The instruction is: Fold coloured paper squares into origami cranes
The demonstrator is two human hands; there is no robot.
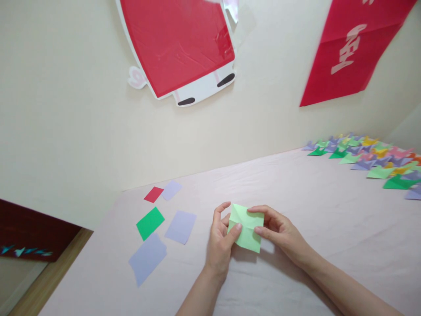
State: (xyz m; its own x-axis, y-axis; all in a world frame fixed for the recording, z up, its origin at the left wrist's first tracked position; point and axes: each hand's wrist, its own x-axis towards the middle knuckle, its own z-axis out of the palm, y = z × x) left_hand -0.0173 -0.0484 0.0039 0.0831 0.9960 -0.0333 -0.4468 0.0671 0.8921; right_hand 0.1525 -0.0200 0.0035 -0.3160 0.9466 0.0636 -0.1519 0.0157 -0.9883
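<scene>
Grip of left hand [220, 242] and right hand [283, 231] closed on green paper [249, 224], lettering [344, 53] on red banner [371, 57] unreadable

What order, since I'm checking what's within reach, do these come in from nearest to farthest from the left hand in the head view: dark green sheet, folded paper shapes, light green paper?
From the left hand:
1. Light green paper: held in it, toward the right.
2. Dark green sheet: lying off to the left.
3. Folded paper shapes: grouped far to the right.
</scene>
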